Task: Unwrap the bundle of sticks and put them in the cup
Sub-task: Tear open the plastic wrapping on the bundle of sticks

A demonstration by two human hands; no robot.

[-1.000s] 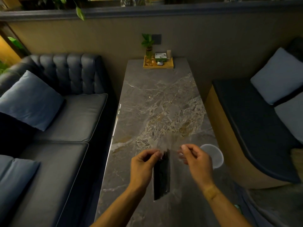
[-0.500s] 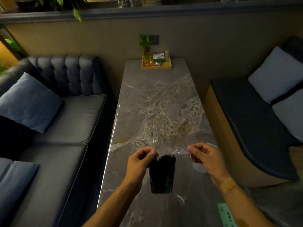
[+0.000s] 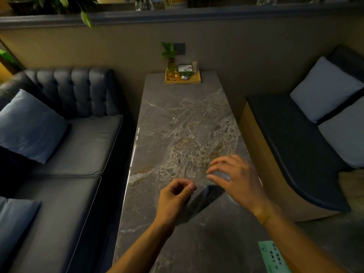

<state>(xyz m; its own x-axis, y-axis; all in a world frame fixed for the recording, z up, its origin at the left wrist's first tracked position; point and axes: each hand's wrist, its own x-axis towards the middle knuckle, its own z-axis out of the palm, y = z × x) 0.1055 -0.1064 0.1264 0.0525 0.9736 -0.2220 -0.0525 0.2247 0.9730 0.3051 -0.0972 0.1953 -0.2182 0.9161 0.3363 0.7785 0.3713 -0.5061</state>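
Note:
A bundle of black sticks (image 3: 201,203) in clear wrap hangs just above the marble table (image 3: 177,125), tilted with its top end to the right. My left hand (image 3: 175,198) pinches the wrap at the bundle's upper left side. Over the bundle's top end hovers my right hand (image 3: 238,180), fingers spread. A pale bit of clear film shows by its thumb, but whether it grips the film is unclear. The white cup is almost wholly hidden under my right hand; only a thin arc of its rim (image 3: 261,182) shows.
A wooden tray (image 3: 183,80) with a small plant and a box sits at the table's far end. A green card (image 3: 274,257) lies at the near right edge. A dark sofa (image 3: 78,144) runs along the left, a cushioned bench (image 3: 295,144) along the right.
The bundle has gone from upright to tilted, top end to the right. My right hand has opened its pinch, spread its fingers and moved in over the bundle's top and the cup.

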